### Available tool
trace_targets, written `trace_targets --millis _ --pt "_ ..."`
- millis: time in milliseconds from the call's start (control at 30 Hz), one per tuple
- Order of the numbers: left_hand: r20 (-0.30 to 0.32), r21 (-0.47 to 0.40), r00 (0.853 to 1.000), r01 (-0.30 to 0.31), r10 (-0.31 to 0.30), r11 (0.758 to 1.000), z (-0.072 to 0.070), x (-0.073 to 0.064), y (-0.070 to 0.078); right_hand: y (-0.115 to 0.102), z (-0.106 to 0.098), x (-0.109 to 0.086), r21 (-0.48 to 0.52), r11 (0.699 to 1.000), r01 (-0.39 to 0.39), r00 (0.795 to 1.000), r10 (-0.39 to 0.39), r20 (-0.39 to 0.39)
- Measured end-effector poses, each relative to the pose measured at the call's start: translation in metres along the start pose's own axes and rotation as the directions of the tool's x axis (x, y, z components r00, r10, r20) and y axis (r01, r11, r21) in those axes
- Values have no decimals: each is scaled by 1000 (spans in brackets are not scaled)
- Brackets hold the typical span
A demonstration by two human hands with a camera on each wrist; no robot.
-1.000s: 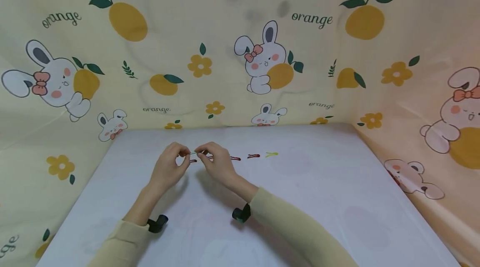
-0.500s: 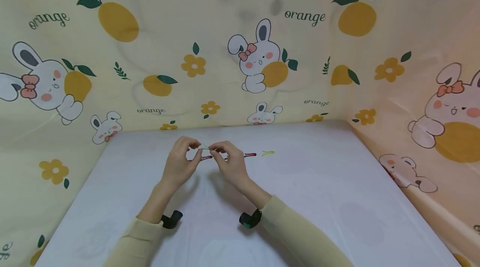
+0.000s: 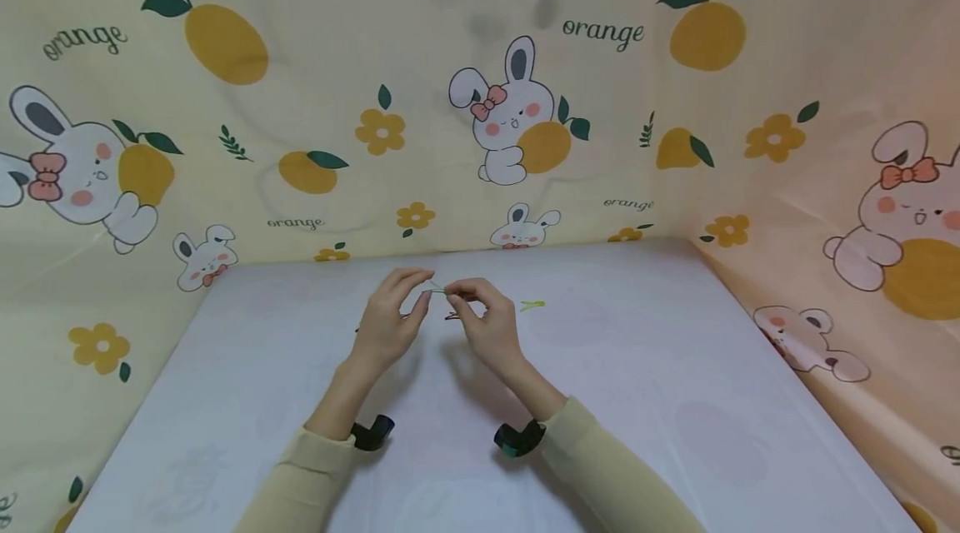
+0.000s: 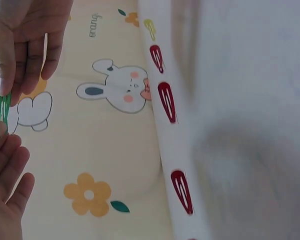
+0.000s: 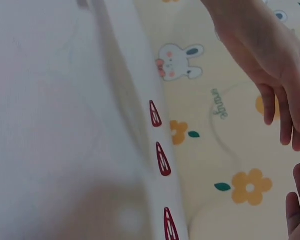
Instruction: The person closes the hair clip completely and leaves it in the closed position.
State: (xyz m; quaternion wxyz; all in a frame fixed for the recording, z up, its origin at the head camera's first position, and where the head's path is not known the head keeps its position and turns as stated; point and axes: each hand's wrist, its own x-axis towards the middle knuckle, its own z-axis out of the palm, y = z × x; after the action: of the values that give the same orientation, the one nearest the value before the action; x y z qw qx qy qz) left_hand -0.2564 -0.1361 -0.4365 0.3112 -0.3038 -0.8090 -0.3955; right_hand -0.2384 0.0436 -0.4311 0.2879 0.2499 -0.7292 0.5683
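Above the clip row (image 4: 171,106) on the table (image 3: 637,433), another clip (image 4: 7,106) sits between left hand (image 3: 386,321) and right hand (image 3: 491,323).

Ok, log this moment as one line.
left hand: touching green clip | right hand: pinching it | on table: red clips, yellow clip

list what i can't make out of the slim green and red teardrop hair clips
Head: the left hand and right hand hide most of the red teardrop hair clips.
Left wrist: the hands overlap both ends of the slim green hair clip; the bottom edge leaves only a red sliver.
Right wrist: the right edge cuts off most of it, the bottom edge part of the lowest red clip.
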Motion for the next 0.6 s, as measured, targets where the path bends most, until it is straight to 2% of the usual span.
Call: trace_targets --millis 167,300,600 --pt "-1 -19 999 -40 40 999 10 3 5 -11 -13 2 0 1000 9 1000 -9 -13" --pt "4 -26 999 -36 36 999 15 4 8 -9 -18 1 1 1000 0 1000 0 -19" --pt "-8 -60 1000 -27 27 998 23 5 11 -5 -26 -1 17 995 -96 995 96 -9"
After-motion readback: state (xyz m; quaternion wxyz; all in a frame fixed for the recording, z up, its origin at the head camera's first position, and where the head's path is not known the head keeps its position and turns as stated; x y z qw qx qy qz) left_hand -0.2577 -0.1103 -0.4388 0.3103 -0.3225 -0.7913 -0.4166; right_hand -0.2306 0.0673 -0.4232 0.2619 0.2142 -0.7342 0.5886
